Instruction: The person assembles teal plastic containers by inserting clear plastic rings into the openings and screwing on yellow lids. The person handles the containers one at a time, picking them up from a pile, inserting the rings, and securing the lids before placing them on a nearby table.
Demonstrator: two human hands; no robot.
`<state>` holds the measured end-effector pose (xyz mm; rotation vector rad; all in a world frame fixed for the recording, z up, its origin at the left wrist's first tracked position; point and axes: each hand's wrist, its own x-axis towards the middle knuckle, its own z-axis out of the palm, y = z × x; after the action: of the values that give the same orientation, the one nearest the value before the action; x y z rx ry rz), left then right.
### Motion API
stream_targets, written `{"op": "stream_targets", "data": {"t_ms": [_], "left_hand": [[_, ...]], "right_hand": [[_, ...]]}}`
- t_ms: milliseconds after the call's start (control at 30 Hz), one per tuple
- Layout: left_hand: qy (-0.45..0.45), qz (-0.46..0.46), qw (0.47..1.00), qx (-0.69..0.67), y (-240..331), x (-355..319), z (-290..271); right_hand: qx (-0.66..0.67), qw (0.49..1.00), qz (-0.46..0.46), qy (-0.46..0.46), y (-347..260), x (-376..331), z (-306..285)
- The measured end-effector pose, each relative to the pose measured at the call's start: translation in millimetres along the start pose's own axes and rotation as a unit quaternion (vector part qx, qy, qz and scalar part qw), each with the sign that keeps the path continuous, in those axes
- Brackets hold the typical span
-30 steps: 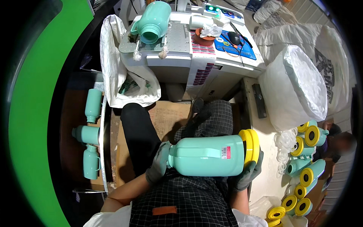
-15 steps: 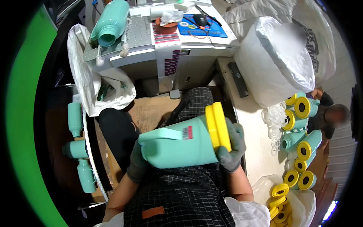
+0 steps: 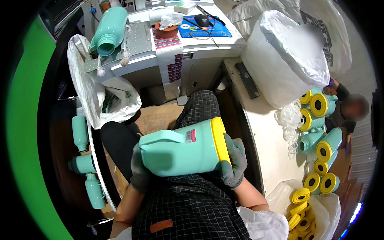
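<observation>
A large mint-green flask point(image 3: 180, 150) with a yellow bottom cap point(image 3: 219, 138) lies sideways over my lap. My left hand point(image 3: 138, 172), in a grey glove, grips its narrow top end. My gloved right hand point(image 3: 234, 162) is pressed on the yellow cap end. A small sticker shows on the flask's side, and its handle faces up.
Another mint flask point(image 3: 109, 30) lies on a white machine table point(image 3: 168, 52) ahead. Several mint flasks point(image 3: 86, 164) sit at left. More yellow-capped flasks point(image 3: 320, 140) and loose yellow caps point(image 3: 300, 200) lie at right, beside big white sacks point(image 3: 288, 60). A second person point(image 3: 352, 108) crouches far right.
The flask has tilted, with the yellow end rising toward the upper right. The view has swung right and down, showing more of the right-hand pile.
</observation>
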<state>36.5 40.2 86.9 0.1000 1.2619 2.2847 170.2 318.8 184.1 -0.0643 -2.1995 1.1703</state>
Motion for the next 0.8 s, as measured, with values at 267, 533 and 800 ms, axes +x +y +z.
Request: {"op": "stream_targets", "data": {"t_ms": [267,533,800], "left_hand": [[0.011,0.213,0.921,0.327,22,18,16],[-0.002,0.348,0.755,0.555,54,35,74],[-0.187,0.338,0.825,0.412,47,37,130]], "right_hand": [[0.059,0.995,0.018,0.075,7,3,-3],[0.228,0.908,0.303,0.179,22,-12,-17],[0.408,0.818,0.285,0.290,77,-44,-78]]}}
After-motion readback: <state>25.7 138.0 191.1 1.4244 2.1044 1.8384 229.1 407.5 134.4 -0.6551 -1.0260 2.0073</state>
